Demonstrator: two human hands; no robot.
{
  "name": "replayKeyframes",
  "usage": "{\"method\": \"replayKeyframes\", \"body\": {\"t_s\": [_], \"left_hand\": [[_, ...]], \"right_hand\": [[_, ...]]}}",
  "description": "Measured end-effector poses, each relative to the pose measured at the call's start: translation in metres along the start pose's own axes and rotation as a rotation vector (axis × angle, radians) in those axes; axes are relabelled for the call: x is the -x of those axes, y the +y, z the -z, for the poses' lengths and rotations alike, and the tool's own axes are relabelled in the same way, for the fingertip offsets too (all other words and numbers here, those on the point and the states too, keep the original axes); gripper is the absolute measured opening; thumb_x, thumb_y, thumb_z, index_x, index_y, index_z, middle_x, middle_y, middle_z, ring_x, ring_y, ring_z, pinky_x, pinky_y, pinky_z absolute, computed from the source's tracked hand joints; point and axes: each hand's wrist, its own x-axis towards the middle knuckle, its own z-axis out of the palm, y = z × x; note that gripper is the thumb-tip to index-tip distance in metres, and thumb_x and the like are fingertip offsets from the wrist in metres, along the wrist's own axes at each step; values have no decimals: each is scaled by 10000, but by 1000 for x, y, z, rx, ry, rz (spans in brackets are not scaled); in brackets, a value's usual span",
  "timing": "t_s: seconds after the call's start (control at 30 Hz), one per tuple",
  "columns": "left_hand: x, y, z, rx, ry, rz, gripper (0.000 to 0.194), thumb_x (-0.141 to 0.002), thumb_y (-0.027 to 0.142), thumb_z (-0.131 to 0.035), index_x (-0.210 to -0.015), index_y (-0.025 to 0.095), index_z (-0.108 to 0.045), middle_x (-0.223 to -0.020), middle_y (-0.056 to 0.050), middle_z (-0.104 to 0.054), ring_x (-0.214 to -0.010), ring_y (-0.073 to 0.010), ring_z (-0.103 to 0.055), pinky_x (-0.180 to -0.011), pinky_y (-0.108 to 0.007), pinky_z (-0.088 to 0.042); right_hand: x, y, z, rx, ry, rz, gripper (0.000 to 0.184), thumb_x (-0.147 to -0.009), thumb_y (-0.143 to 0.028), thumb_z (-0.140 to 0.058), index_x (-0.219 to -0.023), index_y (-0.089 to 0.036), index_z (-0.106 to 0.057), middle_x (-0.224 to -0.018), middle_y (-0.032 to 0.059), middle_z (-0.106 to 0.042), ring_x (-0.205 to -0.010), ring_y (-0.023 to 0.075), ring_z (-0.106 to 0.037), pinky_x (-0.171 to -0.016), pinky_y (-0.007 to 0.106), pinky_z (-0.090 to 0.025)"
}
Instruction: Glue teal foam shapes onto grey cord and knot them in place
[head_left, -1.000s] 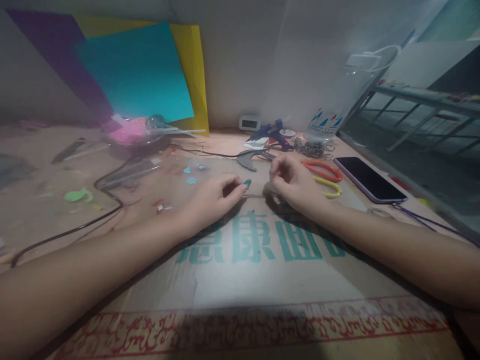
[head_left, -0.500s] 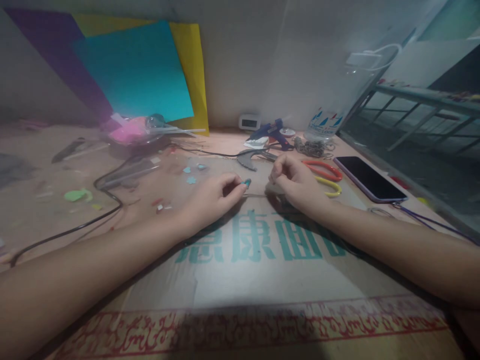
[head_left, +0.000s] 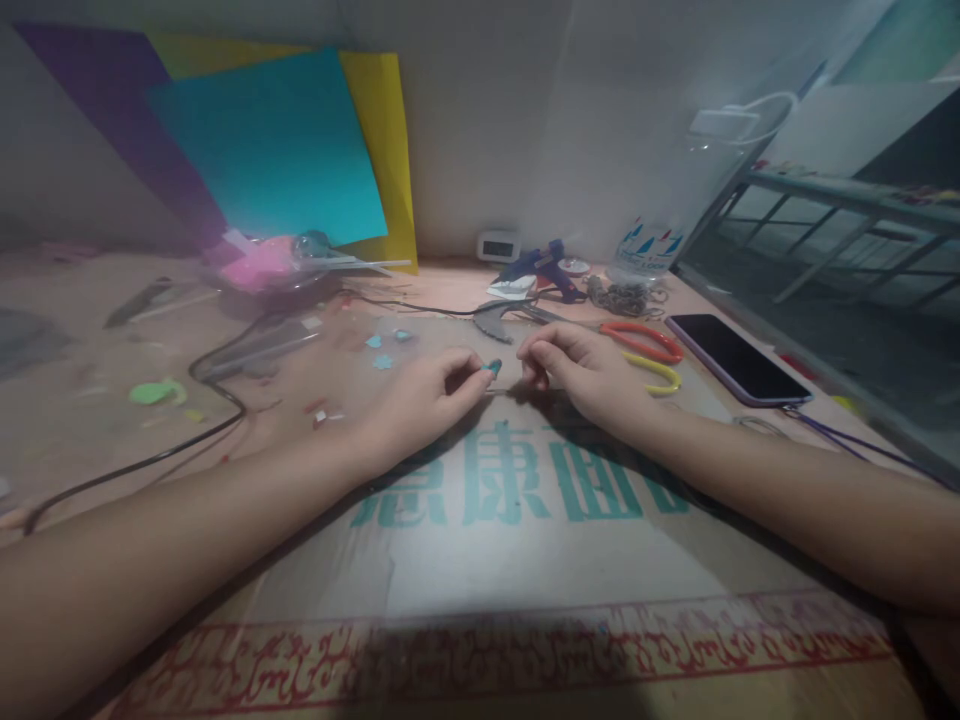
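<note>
My left hand (head_left: 442, 395) pinches a small teal piece (head_left: 492, 367) between thumb and fingertips, just above the cardboard sheet (head_left: 465, 570) with green printed characters. My right hand (head_left: 577, 365) is a short gap away to the right, its fingers curled and thumb bent in; whatever they pinch, if anything, is too small to make out. Behind and beside my right hand lie pliers with an orange handle (head_left: 643, 341) and a yellow handle (head_left: 658, 374). Small light-blue cut-outs, one a flower (head_left: 382, 362), lie beyond my left hand.
A blue glue gun (head_left: 541, 265), a small digital display (head_left: 499, 246) and a metal chain (head_left: 622, 296) are at the back. At right lies a phone (head_left: 739, 358). A black cable (head_left: 157, 455) runs along the left. Coloured sheets (head_left: 277, 150) lean against the wall.
My right hand has shifted slightly left, closer to the teal piece, and its fingers now point more toward it. My left hand holds nearly the same spot.
</note>
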Motion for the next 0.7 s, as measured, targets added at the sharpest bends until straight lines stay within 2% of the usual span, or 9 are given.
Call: {"method": "replayKeyframes", "body": {"t_s": [0.1,0.2,0.47,0.7], "left_hand": [[0,0,0,-4,-5,4,309,-940,400,-490,-746,180,-588,-677,7,-618,-644,-149,-533,-602,-274,-349],[0,-1,0,-2,-8,5,311,-942,400,-487,-751,179,-593,-680,4,-622,-648,-151,-536,-601,-273,-350],[-1,-2,0,-4,3,-12,299,-940,394,-493,-758,179,-592,-676,8,-617,-629,-144,-520,-597,-273,-345],[1,-1,0,-10,-3,2,294,-943,395,-493,-766,182,-592,-680,12,-617,-632,-143,-524,-601,-275,-347]], "right_hand": [[-2,5,-1,39,22,58,51,-875,-204,-587,-890,-188,-633,-817,10,-653,-758,140,-617,-720,286,-506],[-5,12,-2,47,65,131,163,-800,-116,-608,-944,-194,-610,-932,18,-639,-849,149,-605,-807,310,-494],[-3,15,-1,74,64,137,177,-778,-82,-541,-873,-227,-506,-788,-24,-477,-723,143,-501,-676,289,-433],[0,8,3,188,50,198,228,-747,-2,-462,-809,-222,-465,-749,-31,-451,-675,126,-446,-637,279,-382]]}}
